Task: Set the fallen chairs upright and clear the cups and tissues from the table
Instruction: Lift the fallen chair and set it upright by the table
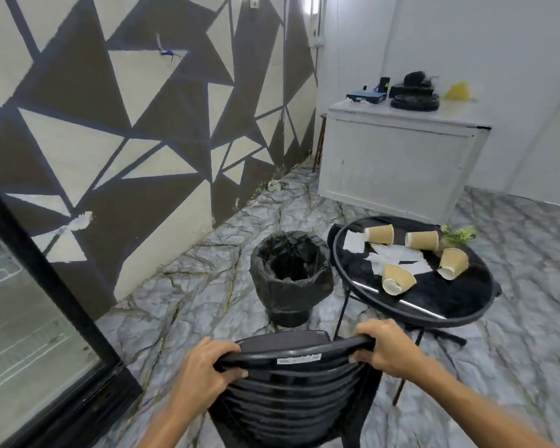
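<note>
A black slatted chair (291, 392) stands right in front of me, its backrest toward me. My left hand (207, 367) grips the left end of the top rail. My right hand (385, 347) grips the right end. Beyond it a round black table (459, 302) carries several brown paper cups lying on their sides, among them one near the front (398, 279) and one at the right (453, 263). White tissues (392, 257) lie crumpled between the cups.
A bin lined with a black bag (290, 276) stands on the marble floor left of the table. A white cabinet (398, 160) with dark items on top is at the back. A glass door (29, 318) is at the left. A green sprig (459, 232) lies at the table's far edge.
</note>
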`<state>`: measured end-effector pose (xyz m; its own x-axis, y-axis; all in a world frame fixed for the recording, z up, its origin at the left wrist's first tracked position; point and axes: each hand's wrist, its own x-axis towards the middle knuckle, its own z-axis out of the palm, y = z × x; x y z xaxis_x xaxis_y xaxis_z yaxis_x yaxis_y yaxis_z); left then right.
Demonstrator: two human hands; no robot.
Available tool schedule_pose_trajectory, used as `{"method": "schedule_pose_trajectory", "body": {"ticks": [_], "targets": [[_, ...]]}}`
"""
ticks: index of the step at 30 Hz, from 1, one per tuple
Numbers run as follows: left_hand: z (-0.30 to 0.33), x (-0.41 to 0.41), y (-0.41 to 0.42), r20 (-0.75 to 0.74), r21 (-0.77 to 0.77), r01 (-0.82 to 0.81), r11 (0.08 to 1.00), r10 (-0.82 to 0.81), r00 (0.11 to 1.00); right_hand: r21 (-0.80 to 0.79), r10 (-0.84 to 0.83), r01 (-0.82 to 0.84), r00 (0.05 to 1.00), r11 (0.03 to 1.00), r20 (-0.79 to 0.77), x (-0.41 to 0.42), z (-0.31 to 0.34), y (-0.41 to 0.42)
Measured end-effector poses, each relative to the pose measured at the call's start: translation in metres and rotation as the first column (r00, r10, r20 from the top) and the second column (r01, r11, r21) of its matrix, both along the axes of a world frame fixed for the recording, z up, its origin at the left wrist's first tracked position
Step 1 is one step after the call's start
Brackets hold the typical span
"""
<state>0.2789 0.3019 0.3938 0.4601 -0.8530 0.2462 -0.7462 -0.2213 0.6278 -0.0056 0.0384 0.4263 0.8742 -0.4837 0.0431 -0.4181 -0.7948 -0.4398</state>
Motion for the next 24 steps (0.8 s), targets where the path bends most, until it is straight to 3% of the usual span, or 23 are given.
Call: {"method": "schedule_pose_trajectory", "body": {"ticks": [7, 12, 24], "targets": [[0.007, -0.034, -0.085, 0.045, -0.067, 0.274, 0.959, -0.271, 0.961, -0.087, -0.287, 0.292, 0.956, 0.952, 0.068, -0.090, 0.014, 0.002], [0.004, -0.044, -0.117, 0.066, -0.099, 0.349, 0.932, -0.343, 0.937, -0.098, -0.352, 0.356, 0.934, 0.929, 0.052, -0.111, 0.014, -0.001], [-0.028, -0.074, -0.242, 0.146, -0.092, 0.563, 0.822, -0.548, 0.824, -0.055, -0.625, 0.632, 0.774, 0.773, 0.106, -0.173, -0.028, -0.024]]}}
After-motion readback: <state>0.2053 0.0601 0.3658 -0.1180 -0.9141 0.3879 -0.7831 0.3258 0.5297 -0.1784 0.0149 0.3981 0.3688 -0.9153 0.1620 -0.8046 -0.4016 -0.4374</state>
